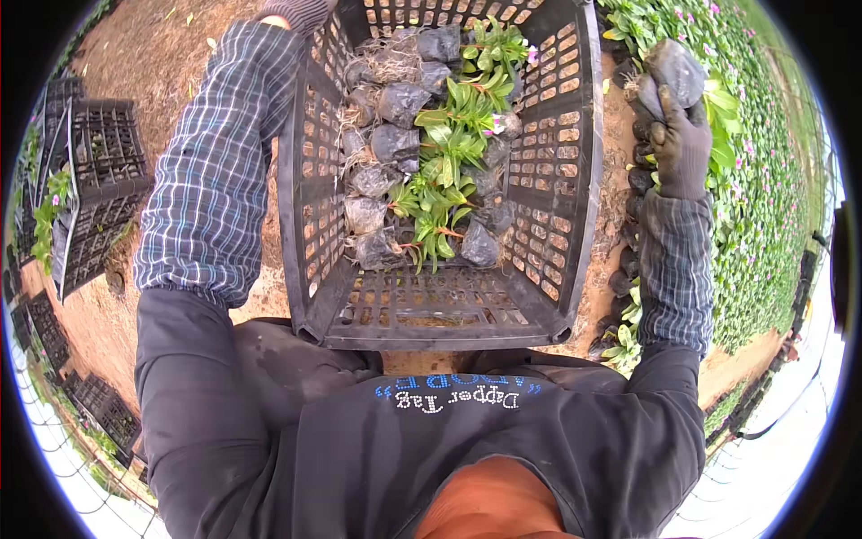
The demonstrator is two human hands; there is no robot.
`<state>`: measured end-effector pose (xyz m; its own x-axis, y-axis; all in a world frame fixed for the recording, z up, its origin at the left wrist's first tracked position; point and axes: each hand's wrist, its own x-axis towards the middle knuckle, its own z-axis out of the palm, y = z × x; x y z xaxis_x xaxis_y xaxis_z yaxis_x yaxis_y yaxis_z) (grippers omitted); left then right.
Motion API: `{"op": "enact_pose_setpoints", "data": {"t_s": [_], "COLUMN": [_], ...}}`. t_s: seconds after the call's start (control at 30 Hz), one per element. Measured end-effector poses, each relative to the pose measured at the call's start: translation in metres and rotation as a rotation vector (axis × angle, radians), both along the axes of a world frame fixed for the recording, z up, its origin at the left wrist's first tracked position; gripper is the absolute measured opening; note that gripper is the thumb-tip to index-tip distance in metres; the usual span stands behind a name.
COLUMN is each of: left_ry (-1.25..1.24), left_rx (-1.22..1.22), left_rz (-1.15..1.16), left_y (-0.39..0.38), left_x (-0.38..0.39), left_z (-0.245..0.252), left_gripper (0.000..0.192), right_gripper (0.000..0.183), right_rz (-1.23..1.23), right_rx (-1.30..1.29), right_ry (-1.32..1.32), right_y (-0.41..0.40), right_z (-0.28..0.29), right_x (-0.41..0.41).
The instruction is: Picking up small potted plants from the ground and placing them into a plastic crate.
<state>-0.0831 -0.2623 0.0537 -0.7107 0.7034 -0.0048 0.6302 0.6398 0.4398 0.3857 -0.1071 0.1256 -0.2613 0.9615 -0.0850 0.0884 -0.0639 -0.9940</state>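
Note:
Before me stands a black plastic crate (pixel 441 339) with slotted walls. Seedlings in black plastic grow bags lie on their sides inside it, their leafy tops (pixel 448 155) towards the middle and a few pink flowers among them. Roots poke out of several grow bags (pixel 401 104). My right hand (pixel 680 145), in a dirty glove, is to the right of the crate and grips what look like two bagged seedlings (pixel 673 74), with leaves hanging beyond the fingers. At the top edge, only the gloved wrist of my left hand (pixel 300 12) shows by the crate's far left corner; its fingers are hidden.
A dense bed of flowering seedlings (pixel 761 222) fills the right side, edged by a row of black grow bags (pixel 630 259). On the left, more black crates (pixel 108 145) with plants stand on bare soil (pixel 148 47). Netting (pixel 74 451) hangs at the lower left.

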Motion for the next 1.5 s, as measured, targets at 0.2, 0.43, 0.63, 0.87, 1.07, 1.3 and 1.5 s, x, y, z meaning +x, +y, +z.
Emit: {"op": "enact_pose_setpoints", "data": {"t_s": [0.2, 0.43, 0.63, 0.87, 1.07, 1.3, 1.5], "left_ry": [0.05, 0.043, 0.082, 0.049, -0.022, 0.055, 0.146], "left_rx": [-0.015, -0.024, -0.08, -0.021, -0.021, -0.135, -0.22], "left_rz": [-0.013, -0.053, -0.132, -0.225, -0.143, -0.122, -0.082], "left_y": [0.008, 0.005, 0.016, 0.014, 0.009, -0.003, 0.001], "left_x": [-0.003, -0.013, -0.03, -0.062, -0.089, -0.095, -0.074], "left_z": [-0.003, -0.008, -0.027, -0.049, -0.062, -0.043, -0.024], "left_gripper": [0.042, 0.046, 0.05, 0.051, 0.066, 0.068, 0.071], "right_gripper": [0.039, 0.032, 0.03, 0.023, 0.023, 0.066, 0.032], "right_rz": [0.478, 0.461, 0.92, 0.724, -0.127, -0.185, -0.13], "right_rx": [-0.376, -0.813, -0.019, 0.602, 0.176, -0.235, -0.024], "right_ry": [0.099, -0.577, -0.362, -0.461, -0.851, -1.376, -1.417], "right_y": [-0.144, -0.253, -0.237, -0.181, -0.116, -0.04, -0.012], "right_z": [0.072, -0.089, -0.152, 0.0, -0.054, -0.172, -0.206], "right_x": [-0.054, -0.153, -0.15, -0.051, 0.105, 0.227, 0.229]}}
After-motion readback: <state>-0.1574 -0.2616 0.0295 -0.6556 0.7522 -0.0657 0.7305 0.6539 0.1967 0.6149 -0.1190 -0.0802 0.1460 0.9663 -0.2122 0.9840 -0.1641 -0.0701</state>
